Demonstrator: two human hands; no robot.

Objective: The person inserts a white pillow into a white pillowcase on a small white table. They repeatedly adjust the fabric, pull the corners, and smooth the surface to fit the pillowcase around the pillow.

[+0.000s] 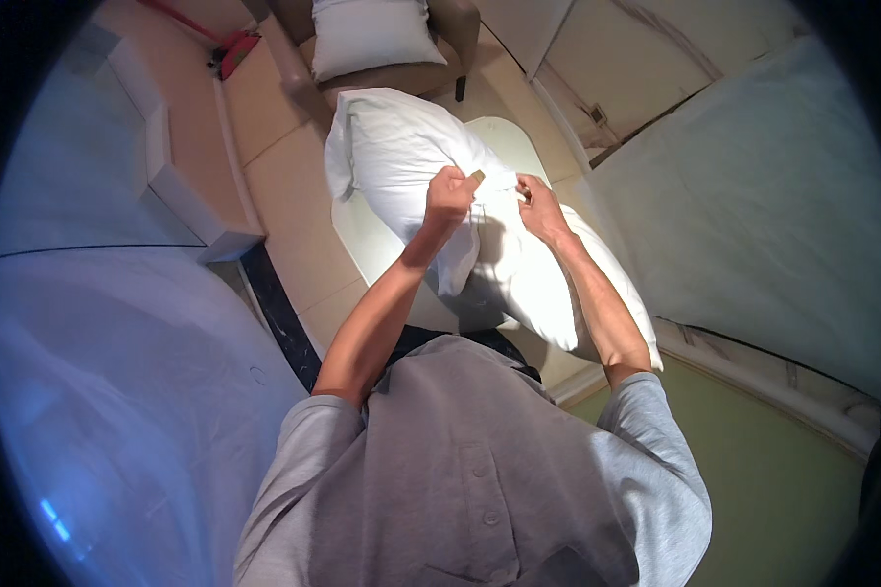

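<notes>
A plump pillow in a white pillowcase (pixel 411 154) lies before me on a pale table with cut corners (pixel 367 227). My left hand (pixel 449 198) is closed on the pillowcase's near end, where loose cloth hangs down. By its thumb shows a small yellowish-brown thing (pixel 477 177), too small to name. With bent fingers my right hand (pixel 542 211) pinches the white cloth a short way to the right. A second white pillow (pixel 536 286) lies under and beside my right forearm, partly hidden by it.
Beyond the table stands a brown armchair (pixel 389 81) with a white pillow (pixel 374 37) on its seat. Translucent sheeting hangs at the left (pixel 117 367) and right (pixel 741 191). A red item (pixel 239 55) lies near the wall at the far left, on beige floor tiles (pixel 286 176).
</notes>
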